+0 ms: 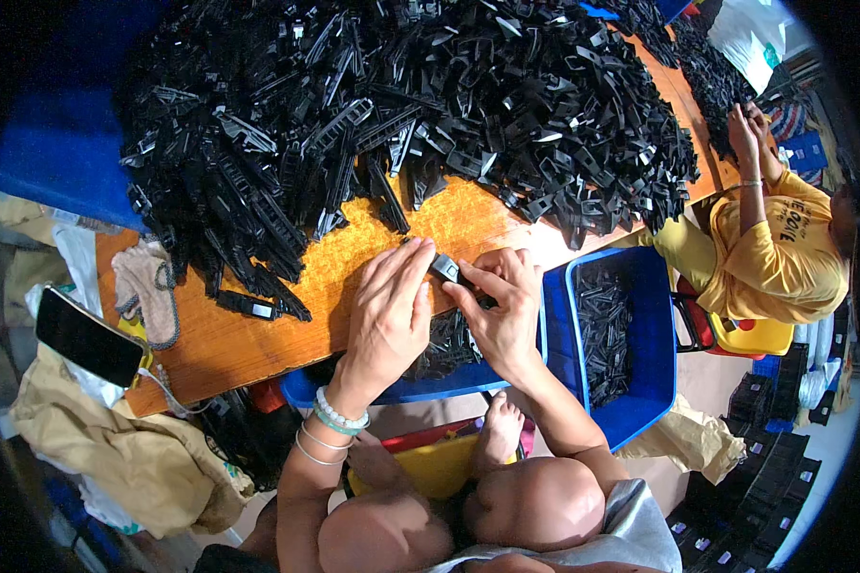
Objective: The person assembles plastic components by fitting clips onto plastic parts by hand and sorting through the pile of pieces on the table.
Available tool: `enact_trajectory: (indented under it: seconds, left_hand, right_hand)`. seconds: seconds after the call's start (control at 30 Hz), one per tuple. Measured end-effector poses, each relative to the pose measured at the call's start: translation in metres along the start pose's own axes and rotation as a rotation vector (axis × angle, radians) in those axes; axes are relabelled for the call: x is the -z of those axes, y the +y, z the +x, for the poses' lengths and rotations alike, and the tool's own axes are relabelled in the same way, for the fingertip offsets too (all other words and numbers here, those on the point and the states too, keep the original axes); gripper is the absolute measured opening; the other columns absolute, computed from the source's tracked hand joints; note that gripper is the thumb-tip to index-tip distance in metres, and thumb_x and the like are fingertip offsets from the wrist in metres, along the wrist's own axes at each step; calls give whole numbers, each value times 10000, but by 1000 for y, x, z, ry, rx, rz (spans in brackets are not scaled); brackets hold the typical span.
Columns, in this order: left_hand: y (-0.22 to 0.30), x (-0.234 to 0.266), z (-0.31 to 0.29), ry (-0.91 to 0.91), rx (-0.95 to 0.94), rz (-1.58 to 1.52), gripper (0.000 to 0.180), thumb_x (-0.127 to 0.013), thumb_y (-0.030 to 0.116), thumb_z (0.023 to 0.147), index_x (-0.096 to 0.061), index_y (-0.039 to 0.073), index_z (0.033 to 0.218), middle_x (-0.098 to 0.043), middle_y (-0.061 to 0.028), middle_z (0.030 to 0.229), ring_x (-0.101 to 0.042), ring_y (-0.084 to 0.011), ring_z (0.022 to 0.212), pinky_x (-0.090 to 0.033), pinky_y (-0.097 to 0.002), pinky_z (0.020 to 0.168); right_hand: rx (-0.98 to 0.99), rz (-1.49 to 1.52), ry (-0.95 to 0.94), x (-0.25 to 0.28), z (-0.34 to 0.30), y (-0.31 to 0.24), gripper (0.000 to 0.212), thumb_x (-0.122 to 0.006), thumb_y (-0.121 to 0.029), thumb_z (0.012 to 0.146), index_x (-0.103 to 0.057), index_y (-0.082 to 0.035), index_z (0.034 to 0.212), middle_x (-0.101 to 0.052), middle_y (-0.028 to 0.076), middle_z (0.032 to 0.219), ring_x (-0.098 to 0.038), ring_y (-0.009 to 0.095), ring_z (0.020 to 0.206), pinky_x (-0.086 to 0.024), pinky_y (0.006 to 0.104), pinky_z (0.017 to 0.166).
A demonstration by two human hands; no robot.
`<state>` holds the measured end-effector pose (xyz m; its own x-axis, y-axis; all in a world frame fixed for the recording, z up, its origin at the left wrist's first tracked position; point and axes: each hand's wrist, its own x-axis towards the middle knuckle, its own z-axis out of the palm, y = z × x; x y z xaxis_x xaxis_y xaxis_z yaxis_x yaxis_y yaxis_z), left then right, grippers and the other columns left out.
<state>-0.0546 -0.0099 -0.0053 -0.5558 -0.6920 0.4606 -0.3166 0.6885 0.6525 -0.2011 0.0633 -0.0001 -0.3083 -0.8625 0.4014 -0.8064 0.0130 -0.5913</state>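
1. Leftmost, well to the left of the orange wooden tabletop's (354, 258) near edge, a black flat-screened phone (88, 336) lies on crumpled tan cloth, with a beige knitted rag (148, 286) just beside it on the wood.
2. Over that near edge, the left hand (389, 310) lies flat with its fingers stretched out, closed on nothing and pressing down beside a small black moulded plastic clip (446, 268).
3. Just right of it, the right hand (500, 310) pinches that clip between thumb and fingers at the tabletop's edge; the step looks like joining or trimming one piece, and the next move would call for a steady press, then a drop.
4. Below the near edge, a shallow blue plastic bin (430, 387) holds dark finished pieces under both hands.
5. Right of it, a deeper blue plastic crate (655, 382) holds more black strips.
6. Across the far side of the tabletop spreads a large heap of black plastic parts (401, 105).
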Motion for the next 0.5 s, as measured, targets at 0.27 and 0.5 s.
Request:
enact_trajectory:
  seconds: [0.27, 0.5]
  left_hand:
    - [-2, 26, 9, -15, 90, -78, 380, -578, -43, 856, -583, -20, 1235, -568, -175, 1321, -537, -346, 1220, -425, -426, 1028]
    - [-22, 20, 44, -155, -220, 596, 366, -569, -43, 777, -622, -6, 1137, -563, -155, 1301, -464, -353, 1274, -437, -435, 1019]
  right_hand:
    - [-40, 426, -428, 50, -1, 23, 288, -741, -117, 764, -687, -6, 1023, -616, 138, 1060, -594, 291, 1041, -460, 364, 936]
    - [114, 67, -45, -14, 67, 17, 296, -703, -184, 839, -652, -44, 1095, -595, 126, 957, -574, 324, 948, -455, 443, 800]
